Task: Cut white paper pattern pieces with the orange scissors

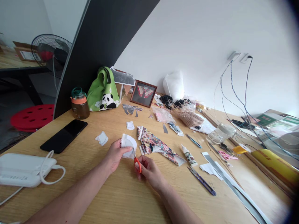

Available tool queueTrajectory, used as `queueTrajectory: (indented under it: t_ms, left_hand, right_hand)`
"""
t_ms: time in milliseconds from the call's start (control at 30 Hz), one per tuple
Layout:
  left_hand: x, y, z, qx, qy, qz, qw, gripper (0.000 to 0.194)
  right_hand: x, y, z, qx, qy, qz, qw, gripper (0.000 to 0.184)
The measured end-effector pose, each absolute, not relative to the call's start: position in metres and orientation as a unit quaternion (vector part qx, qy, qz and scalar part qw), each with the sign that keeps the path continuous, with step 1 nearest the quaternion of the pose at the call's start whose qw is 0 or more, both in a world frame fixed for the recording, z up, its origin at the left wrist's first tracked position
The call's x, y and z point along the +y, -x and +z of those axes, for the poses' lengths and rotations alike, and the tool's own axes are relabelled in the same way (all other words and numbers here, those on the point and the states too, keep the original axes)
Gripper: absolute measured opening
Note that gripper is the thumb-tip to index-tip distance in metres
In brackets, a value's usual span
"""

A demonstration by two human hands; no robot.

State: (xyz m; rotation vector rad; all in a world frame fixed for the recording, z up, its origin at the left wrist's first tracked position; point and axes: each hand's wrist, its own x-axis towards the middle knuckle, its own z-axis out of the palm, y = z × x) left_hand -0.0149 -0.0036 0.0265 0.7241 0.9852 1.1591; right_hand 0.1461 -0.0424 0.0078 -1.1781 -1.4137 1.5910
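2 hands [149, 171], scissors [137, 165] — bottle label [190, 157] illegible

matt, paper-like white piece [130, 142], orange plastic scissor handles [140, 166], smooth wood tabletop [112, 199], glossy black phone [64, 136]

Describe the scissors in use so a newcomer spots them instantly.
Over the wooden table, find the right hand, beside the floral piece. It holds the scissors at a white piece. They are orange-handled, unlike the pink-handled pair farther right.
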Motion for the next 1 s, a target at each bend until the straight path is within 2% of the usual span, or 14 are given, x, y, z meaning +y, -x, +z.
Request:
queueTrajectory:
  t_ms: [1000]
  left_hand:
    - [-0.0045,0.0146,0.0312,0.431,-0.308,0.510,0.678,0.031]
  right_hand:
    - [-0.0428,-0.1458,0.0090,-0.541,0.470,0.605,0.345,0.048]
